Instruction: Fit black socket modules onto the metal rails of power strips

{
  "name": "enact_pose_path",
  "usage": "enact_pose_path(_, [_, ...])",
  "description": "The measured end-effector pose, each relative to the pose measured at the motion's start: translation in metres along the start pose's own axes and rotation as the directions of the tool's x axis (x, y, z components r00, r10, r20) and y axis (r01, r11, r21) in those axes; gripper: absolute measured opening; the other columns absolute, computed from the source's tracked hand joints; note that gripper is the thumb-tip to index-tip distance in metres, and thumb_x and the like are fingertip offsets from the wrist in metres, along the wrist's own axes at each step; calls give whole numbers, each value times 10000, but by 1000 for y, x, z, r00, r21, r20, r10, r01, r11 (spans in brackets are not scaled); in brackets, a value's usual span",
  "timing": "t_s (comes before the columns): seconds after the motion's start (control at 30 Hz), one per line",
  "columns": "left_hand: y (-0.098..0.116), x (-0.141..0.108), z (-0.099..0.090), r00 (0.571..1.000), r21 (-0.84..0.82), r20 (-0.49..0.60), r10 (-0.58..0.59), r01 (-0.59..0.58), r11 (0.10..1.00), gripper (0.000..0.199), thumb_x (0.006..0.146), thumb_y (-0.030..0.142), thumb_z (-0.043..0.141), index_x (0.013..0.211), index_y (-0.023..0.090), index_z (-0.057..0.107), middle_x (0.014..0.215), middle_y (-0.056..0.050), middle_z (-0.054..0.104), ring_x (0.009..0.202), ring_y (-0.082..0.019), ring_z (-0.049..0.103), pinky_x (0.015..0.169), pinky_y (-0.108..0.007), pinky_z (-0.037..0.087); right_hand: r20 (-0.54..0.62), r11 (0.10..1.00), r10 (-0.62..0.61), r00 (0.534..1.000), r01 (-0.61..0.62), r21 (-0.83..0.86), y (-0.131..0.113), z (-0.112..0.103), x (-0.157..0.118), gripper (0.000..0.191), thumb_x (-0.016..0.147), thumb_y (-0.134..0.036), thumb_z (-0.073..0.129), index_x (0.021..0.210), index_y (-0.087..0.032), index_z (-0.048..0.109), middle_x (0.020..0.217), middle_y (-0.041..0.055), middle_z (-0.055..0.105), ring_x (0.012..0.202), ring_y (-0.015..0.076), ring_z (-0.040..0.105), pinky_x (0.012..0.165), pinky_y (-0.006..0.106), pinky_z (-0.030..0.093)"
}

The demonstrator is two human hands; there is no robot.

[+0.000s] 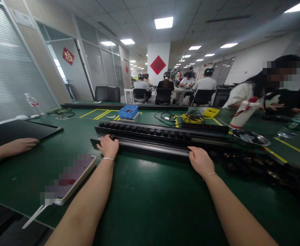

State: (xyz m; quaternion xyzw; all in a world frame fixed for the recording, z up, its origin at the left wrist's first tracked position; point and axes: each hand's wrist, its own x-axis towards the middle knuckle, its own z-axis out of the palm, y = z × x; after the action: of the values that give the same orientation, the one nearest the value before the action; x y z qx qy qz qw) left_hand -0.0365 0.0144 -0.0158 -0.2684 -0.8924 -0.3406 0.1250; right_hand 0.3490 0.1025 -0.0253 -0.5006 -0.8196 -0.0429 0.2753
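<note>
A long dark metal rail (152,148) with a shiny rounded face lies across the green table (150,198). My left hand (108,147) is closed round its left end, with a small black piece at the fingertips. Farther right, my right hand (200,160) grips the same rail, its fingers hidden behind the edge. Just behind it is another black rail (142,130) holding a row of several black round parts.
A phone (75,179) lies at left, near another person's hand (24,146). Behind the rails are a blue bin (128,111), tangled cables (194,116) and a yellow bin (211,112). A metal bowl (251,137) and a pile of black parts (262,167) are at right.
</note>
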Motion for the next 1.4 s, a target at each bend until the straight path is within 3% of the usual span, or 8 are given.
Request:
enact_pose_path(0.4, [1, 1, -2, 1000, 56, 4, 17, -17, 998, 401, 735, 338, 441, 1095, 168, 488, 1114, -130, 586, 1099, -284, 482, 982, -499, 274, 13, 999, 46, 999, -46, 9, -1, 0, 1, 371, 799, -213, 369, 1070, -165, 617, 1089, 67, 628, 1032, 216, 523, 929, 360, 386])
enact_pose_path(0.73, [8, 0, -4, 993, 77, 92, 71, -78, 994, 377, 723, 390, 469, 1032, 178, 512, 1021, -114, 626, 1004, -278, 546, 928, -435, 318, -19, 998, 15, 1000, -14, 57, -2, 0, 0, 363, 803, -202, 369, 1056, -141, 623, 1079, 77, 630, 1032, 204, 517, 962, 344, 365])
enact_pose_path(1.0, [9, 1, -6, 991, 69, 122, 57, -65, 995, 392, 725, 407, 468, 1039, 176, 507, 1050, -128, 616, 1032, -297, 533, 952, -463, 286, -65, 992, 56, 996, -49, 112, -1, 3, -1, 341, 791, -197, 386, 1027, -138, 625, 1078, 81, 621, 1033, 195, 515, 957, 336, 372])
enact_pose_path(1.4, [8, 6, -5, 972, 121, 217, 87, -116, 986, 410, 745, 465, 423, 1029, 177, 491, 1084, -136, 608, 1019, -295, 548, 995, -489, 225, -7, 976, 120, 993, -117, 183, -8, -5, -3, 340, 789, -191, 396, 1037, -150, 625, 1072, 73, 619, 1065, 193, 488, 969, 320, 356])
